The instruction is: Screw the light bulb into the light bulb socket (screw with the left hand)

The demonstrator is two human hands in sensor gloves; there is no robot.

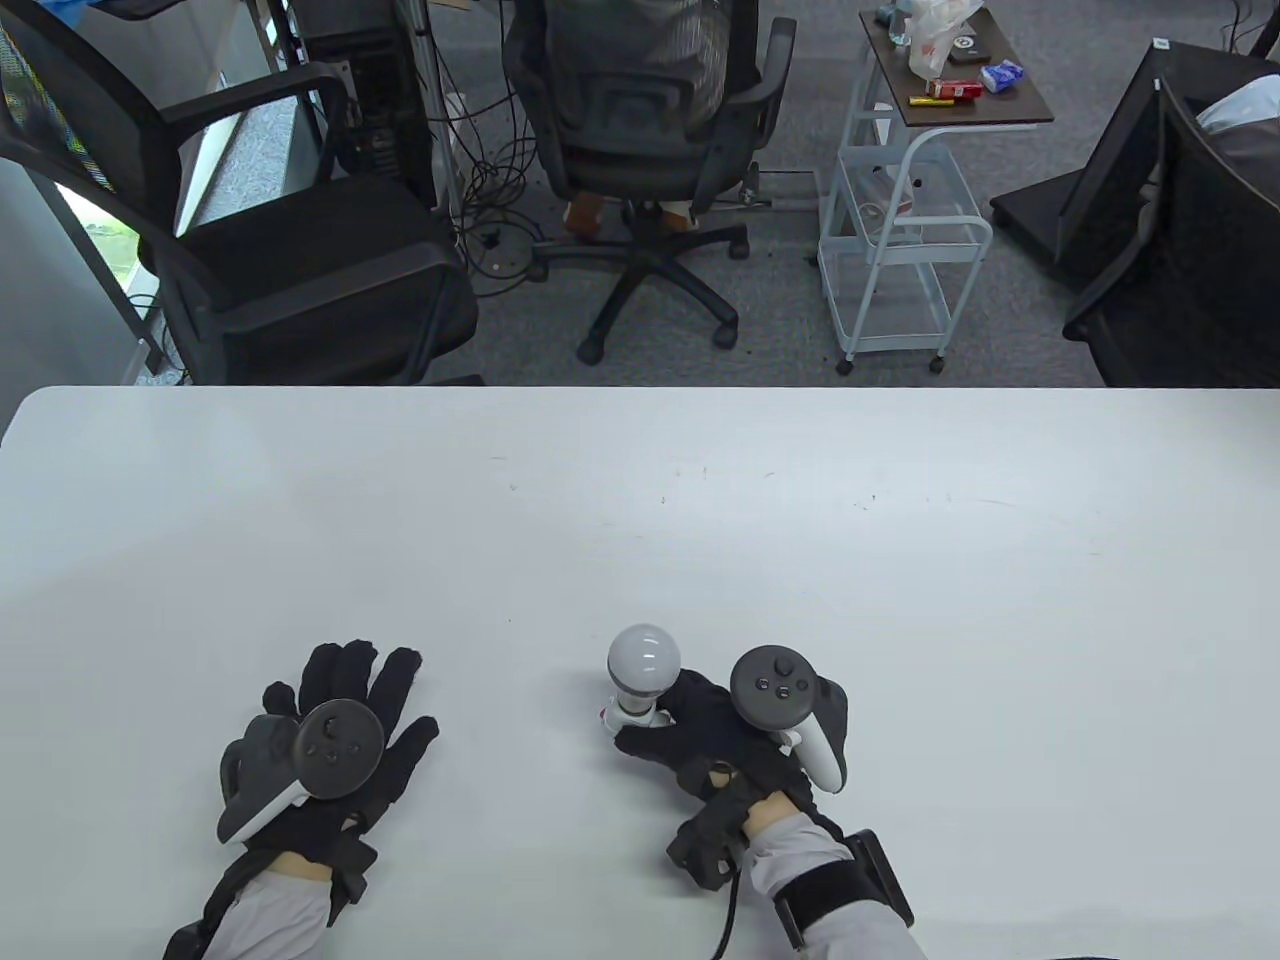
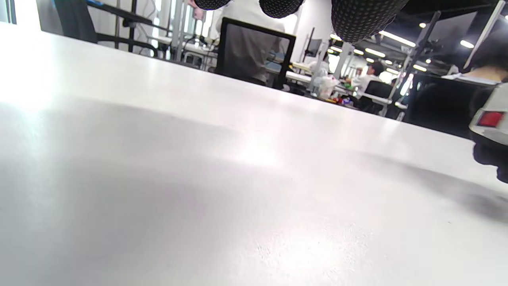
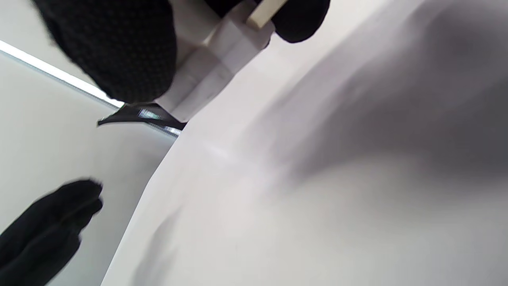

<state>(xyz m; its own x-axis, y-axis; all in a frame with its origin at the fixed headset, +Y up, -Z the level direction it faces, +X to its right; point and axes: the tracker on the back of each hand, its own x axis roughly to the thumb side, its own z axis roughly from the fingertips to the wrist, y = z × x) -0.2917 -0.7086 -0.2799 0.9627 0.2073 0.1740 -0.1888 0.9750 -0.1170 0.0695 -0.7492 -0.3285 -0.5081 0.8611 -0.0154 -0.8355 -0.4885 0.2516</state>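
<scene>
A white light bulb stands upright in a white socket with a small red mark, on the white table near its front edge. My right hand grips the socket from the right and below; the socket also shows in the right wrist view between my gloved fingers. My left hand lies flat on the table, fingers spread, empty, well to the left of the bulb. In the left wrist view its fingertips hang at the top and the socket's edge shows at the far right.
Beyond the table's far edge stand office chairs, a computer tower and a white wire cart on the floor.
</scene>
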